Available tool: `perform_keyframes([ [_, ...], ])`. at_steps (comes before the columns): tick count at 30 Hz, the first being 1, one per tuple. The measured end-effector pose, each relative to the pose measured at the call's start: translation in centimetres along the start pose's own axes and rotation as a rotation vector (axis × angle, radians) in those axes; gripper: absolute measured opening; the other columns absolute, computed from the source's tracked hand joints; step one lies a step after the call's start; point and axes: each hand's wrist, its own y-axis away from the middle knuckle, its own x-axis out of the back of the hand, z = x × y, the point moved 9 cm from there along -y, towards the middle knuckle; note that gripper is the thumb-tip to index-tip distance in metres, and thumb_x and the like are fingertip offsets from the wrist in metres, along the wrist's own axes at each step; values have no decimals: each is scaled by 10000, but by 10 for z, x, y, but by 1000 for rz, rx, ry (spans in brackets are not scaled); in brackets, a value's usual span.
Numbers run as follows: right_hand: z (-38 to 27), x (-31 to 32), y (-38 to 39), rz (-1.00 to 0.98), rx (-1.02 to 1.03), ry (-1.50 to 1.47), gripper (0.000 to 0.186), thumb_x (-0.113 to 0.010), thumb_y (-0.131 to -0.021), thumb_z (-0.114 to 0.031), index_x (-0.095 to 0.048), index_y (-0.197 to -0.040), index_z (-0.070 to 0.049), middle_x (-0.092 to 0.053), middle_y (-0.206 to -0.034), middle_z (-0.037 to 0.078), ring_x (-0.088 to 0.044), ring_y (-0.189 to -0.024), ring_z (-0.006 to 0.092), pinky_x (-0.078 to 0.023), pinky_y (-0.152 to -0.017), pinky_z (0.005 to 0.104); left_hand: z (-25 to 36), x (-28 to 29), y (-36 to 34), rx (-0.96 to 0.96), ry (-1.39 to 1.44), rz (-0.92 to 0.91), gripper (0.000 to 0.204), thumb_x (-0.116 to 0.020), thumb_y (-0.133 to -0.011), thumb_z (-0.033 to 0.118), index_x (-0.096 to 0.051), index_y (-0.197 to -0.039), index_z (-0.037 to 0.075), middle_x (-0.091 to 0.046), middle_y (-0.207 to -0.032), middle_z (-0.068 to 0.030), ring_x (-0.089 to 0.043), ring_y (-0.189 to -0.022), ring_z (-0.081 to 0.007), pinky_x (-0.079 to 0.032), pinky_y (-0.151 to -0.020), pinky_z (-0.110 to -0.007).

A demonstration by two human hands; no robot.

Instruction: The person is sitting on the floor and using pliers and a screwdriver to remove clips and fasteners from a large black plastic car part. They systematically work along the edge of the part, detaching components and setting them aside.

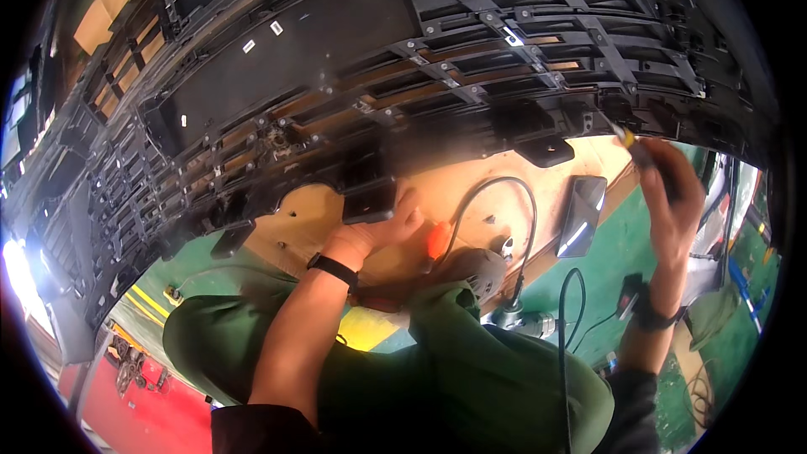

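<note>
A large black plastic lattice panel (311,42) with small screws spans the upper view. My right hand (672,193) is closed around a yellow-and-black hand tool (632,145), its thin tip at the panel's lower edge. My left hand (382,227) is at a hanging black bracket (367,197) on that edge, fingers apart and partly hidden behind it. Below, on a tan board (307,231), lie an orange object (437,240) and a looped dark cable. A dark glossy rectangular object (582,214) rests near the board's right edge.
My green-clad legs (429,378) are below, beside a silver-and-black power tool (530,324) with a cord. The floor is green (206,261) with yellow lines, and red (160,403) at lower left. Cables, blue items (744,290) and other parts lie at the right.
</note>
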Motion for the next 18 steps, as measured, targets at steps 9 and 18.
perform_keyframes([
  [9, -17, -121, 90, -51, 203, 33, 422, -849, -763, -11, -675, -1147, -5, -731, -1047, 165, -685, -848, 332, -572, -771, 384, 6, 19, -7, -68, -71, 73, 151, -645, -763, 75, -571, -892, 47, -591, -962, -179, -652, -895, -365, -581, -853, -412],
  [18, -8, -134, 98, 129, 152, 114, 227, -748, -849, 42, -695, -1062, -17, -729, -1016, 127, -694, -963, 321, -562, -863, 411, 4, 18, -14, -19, -199, 46, 156, -665, -765, 127, -571, -887, 104, -631, -965, -114, -668, -942, -320, -580, -855, -422],
])
